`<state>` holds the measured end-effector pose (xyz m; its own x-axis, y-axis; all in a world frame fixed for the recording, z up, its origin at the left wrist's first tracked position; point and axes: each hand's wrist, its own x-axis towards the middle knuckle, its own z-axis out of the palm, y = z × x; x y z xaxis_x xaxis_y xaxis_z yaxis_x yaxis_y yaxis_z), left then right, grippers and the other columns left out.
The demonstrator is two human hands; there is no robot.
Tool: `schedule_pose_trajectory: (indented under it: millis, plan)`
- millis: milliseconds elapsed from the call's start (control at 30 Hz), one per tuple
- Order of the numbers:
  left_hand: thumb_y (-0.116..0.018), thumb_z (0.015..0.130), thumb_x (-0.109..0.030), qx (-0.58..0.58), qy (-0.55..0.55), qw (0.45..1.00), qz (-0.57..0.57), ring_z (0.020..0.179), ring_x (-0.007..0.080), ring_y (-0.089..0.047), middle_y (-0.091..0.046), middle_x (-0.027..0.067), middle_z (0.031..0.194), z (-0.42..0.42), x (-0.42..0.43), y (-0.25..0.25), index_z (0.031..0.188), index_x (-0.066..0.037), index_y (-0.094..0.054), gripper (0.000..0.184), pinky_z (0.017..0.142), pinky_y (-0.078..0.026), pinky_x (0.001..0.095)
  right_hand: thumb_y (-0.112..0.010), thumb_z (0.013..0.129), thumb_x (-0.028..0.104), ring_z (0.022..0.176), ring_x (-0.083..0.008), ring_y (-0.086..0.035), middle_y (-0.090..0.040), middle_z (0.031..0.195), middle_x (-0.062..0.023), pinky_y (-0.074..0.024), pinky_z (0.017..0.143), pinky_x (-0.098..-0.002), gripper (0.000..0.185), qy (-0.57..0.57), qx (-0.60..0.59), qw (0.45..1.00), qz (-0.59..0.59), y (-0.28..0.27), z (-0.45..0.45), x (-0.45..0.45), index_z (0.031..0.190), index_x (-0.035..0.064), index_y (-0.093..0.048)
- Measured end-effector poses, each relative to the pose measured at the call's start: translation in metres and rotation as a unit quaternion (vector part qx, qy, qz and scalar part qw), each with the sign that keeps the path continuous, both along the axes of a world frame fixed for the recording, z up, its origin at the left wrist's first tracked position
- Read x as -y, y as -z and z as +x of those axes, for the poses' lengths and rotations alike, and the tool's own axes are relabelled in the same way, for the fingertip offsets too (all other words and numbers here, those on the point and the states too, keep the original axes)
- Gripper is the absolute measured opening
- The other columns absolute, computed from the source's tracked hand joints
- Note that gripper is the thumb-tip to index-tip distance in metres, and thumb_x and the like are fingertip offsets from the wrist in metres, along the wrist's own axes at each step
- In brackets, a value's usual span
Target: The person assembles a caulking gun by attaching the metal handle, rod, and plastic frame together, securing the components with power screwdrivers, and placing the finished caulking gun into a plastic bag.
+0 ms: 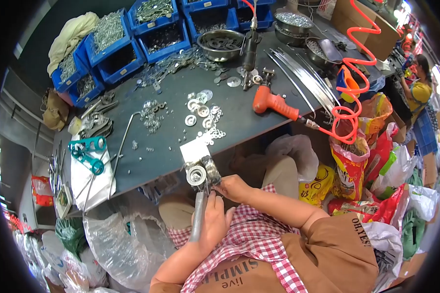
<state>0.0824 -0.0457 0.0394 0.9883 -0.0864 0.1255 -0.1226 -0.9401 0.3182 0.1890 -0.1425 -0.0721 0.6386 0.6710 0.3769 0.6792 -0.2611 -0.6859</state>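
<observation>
My left hand (213,222) is closed around a metal part with a grey handle (197,217), just below the table's front edge. At the top of that part sits a round, light-coloured wheel (196,176), with a dark metal piece (210,169) beside it. My right hand (233,188) has its fingers bent at the right side of the same assembly; what its fingertips pinch is too small to make out. A white square piece (194,152) lies at the table edge right behind the wheel.
Small white rings (215,132), washers and a red pneumatic tool (275,102) lie on the dark table (171,141). Blue bins (161,41) and metal bowls (221,45) stand behind. A red coiled hose (359,63) hangs at right. A person (419,93) sits far right.
</observation>
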Motion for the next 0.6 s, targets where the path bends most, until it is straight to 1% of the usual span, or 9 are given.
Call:
schedule_pose_trajectory:
  millis: [133, 200, 267, 300, 333, 400, 500, 567, 600]
  plan:
    - [-0.065, 0.074, -0.025, -0.037, 0.001, 0.999, 0.005, 0.097, 0.0385, -0.051, -0.050, 0.0247, 0.111, 0.011, 0.003, 0.031, 0.106, 0.007, -0.049, 0.048, 0.080, -0.045, 0.0393, -0.057, 0.077, 0.019, 0.065, -0.0355, -0.058, -0.059, 0.069, -0.0155, -0.0460, 0.058, -0.0415, 0.016, -0.038, -0.050, 0.987, -0.148, -0.023, 0.031, 0.011, 0.073, 0.0029, -0.058]
    - [-0.065, 0.074, -0.030, -0.033, 0.014, 0.999, 0.014, 0.100, 0.0393, -0.050, -0.049, 0.0248, 0.114, 0.006, -0.005, 0.040, 0.109, 0.006, -0.050, 0.052, 0.082, -0.044, 0.0405, -0.058, 0.076, 0.021, 0.069, -0.0323, -0.060, -0.062, 0.075, -0.0154, -0.0468, 0.063, -0.0399, 0.017, -0.198, -0.056, 0.933, -0.294, -0.069, 0.063, 0.027, 0.080, 0.0041, -0.061]
    - [-0.065, 0.074, -0.030, -0.002, 0.082, 0.996, -0.026, 0.104, 0.0406, -0.047, -0.048, 0.0249, 0.117, 0.002, -0.019, 0.034, 0.111, 0.004, -0.051, 0.052, 0.087, -0.042, 0.0425, -0.060, 0.077, 0.021, 0.076, -0.0230, -0.062, -0.065, 0.083, -0.0096, -0.0476, 0.071, -0.0346, 0.020, -0.214, -0.120, 0.953, -0.178, -0.123, 0.119, 0.033, 0.090, 0.0051, -0.063]
    - [-0.066, 0.074, -0.029, -0.022, 0.087, 0.993, -0.079, 0.108, 0.0415, -0.045, -0.047, 0.0214, 0.120, -0.002, -0.028, 0.040, 0.113, 0.001, -0.052, 0.051, 0.091, -0.038, 0.0429, -0.062, 0.078, 0.023, 0.075, -0.0175, -0.060, -0.064, 0.084, -0.0074, -0.0474, 0.070, -0.0319, 0.022, -0.115, -0.145, 0.965, -0.187, -0.146, 0.155, 0.030, 0.089, 0.0046, -0.064]
    - [-0.066, 0.074, -0.029, -0.021, 0.084, 0.993, -0.077, 0.108, 0.0415, -0.045, -0.047, 0.0214, 0.120, -0.004, -0.037, 0.039, 0.113, 0.001, -0.052, 0.051, 0.091, -0.038, 0.0429, -0.062, 0.077, 0.021, 0.073, -0.0162, -0.059, -0.063, 0.082, -0.0077, -0.0472, 0.069, -0.0318, 0.020, 0.007, -0.229, 0.973, 0.001, -0.164, 0.179, 0.022, 0.088, 0.0046, -0.064]
    - [-0.067, 0.072, -0.024, -0.017, 0.157, 0.982, -0.107, 0.110, 0.0372, -0.044, -0.048, 0.0170, 0.121, -0.011, -0.050, 0.030, 0.112, -0.002, -0.054, 0.047, 0.094, -0.037, 0.0413, -0.057, 0.079, 0.029, 0.085, -0.0278, -0.060, -0.062, 0.092, -0.0148, -0.0467, 0.075, -0.0364, 0.027, 0.115, 0.104, 0.988, -0.017, -0.171, 0.279, 0.004, 0.094, 0.0073, -0.063]
    - [-0.066, 0.069, -0.012, 0.015, 0.094, 0.983, -0.154, 0.101, 0.0287, -0.054, -0.058, 0.0120, 0.108, -0.022, -0.087, 0.026, 0.096, -0.005, -0.061, 0.028, 0.089, -0.042, 0.0407, -0.053, 0.080, 0.037, 0.097, -0.0291, -0.058, -0.060, 0.102, -0.0194, -0.0440, 0.082, -0.0395, 0.043, 0.266, 0.071, 0.905, -0.323, -0.183, 0.377, -0.035, 0.099, -0.0013, -0.061]
    - [-0.063, 0.069, -0.005, 0.103, 0.053, 0.984, -0.137, 0.092, 0.0263, -0.059, -0.062, 0.0108, 0.096, -0.033, -0.122, 0.017, 0.087, -0.005, -0.063, 0.018, 0.082, -0.047, 0.0388, -0.054, 0.076, 0.046, 0.090, -0.0307, -0.060, -0.063, 0.092, -0.0191, -0.0446, 0.081, -0.0395, 0.050, 0.204, 0.082, 0.866, -0.449, -0.166, 0.418, -0.041, 0.085, -0.0014, -0.066]
    - [-0.061, 0.069, -0.003, 0.130, 0.012, 0.984, -0.120, 0.088, 0.0263, -0.061, -0.064, 0.0102, 0.091, -0.036, -0.141, 0.010, 0.083, -0.005, -0.064, 0.014, 0.078, -0.049, 0.0376, -0.056, 0.072, 0.050, 0.092, -0.0301, -0.060, -0.062, 0.097, -0.0194, -0.0445, 0.081, -0.0382, 0.056, 0.190, 0.034, 0.860, -0.473, -0.167, 0.418, -0.047, 0.091, -0.0015, -0.065]
